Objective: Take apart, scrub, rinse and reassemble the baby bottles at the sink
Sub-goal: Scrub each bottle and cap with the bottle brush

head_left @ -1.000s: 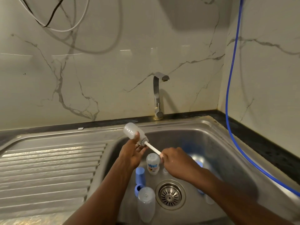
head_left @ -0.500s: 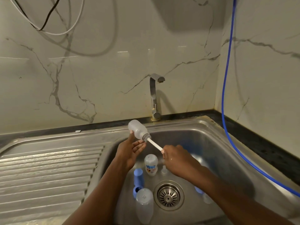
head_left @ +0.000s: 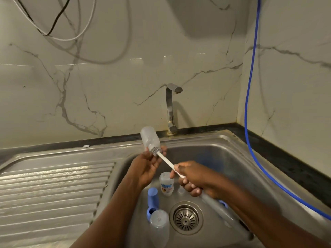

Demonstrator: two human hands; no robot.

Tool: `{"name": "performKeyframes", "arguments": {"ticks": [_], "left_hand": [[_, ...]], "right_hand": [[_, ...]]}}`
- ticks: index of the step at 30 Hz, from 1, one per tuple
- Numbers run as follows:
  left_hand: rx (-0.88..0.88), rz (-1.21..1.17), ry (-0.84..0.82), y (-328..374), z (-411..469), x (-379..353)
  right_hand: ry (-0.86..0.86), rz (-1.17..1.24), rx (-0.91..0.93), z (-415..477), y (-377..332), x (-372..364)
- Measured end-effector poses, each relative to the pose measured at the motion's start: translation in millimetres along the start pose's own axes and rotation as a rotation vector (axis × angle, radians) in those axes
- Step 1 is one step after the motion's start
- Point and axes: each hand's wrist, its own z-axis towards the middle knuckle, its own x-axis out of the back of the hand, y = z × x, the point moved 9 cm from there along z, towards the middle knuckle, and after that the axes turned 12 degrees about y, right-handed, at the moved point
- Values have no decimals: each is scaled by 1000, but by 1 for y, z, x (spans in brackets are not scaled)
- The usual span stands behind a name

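My left hand (head_left: pixel 146 167) holds a clear baby bottle (head_left: pixel 149 137) by its neck, tilted with its base up and to the left, above the sink's back left corner. My right hand (head_left: pixel 192 178) grips the white handle of a bottle brush (head_left: pixel 165 161); the bristle head sits at the bottle's mouth. In the steel sink (head_left: pixel 223 158) lie a second bottle with a printed label (head_left: pixel 166 185), a clear bottle (head_left: pixel 159 225) at the front, a blue cap (head_left: pixel 152 196), a blue ring (head_left: pixel 150 212) and a small clear teat (head_left: pixel 181 190).
The tap (head_left: pixel 171 106) stands behind the sink, with no water running. The drain strainer (head_left: pixel 186 217) is at the basin's middle. A ribbed draining board (head_left: pixel 53 190) lies to the left. A blue hose (head_left: pixel 250 104) hangs along the right wall. Another blue part (head_left: pixel 223 204) shows under my right forearm.
The brush has been drawn outward, so more of its white handle shows between bottle and right hand. The bottle has tilted a little more upright.
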Motion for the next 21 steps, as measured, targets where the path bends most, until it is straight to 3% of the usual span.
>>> {"name": "performKeyframes", "arguments": {"ticks": [3,9,11,13,17,19,21], "left_hand": [[-128,442,183,-10,7,19],[-203,317,179,5,4,12],[-206,281,165,6,3,10],[-171,202,117,4,-1,6],[-21,-128,-136,15,-10,-13],[0,-101,-166,12,-13,-16],[-41,76,-44,2,-6,-4]], "right_hand": [[292,-607,251,5,-8,14],[360,-696,344,7,-16,16],[305,-595,296,7,-12,12],[178,-269,133,7,-1,3],[-158,263,-121,-4,1,-14],[-187,329,-148,-6,0,-13],[-53,134,-63,-2,4,-6]]}}
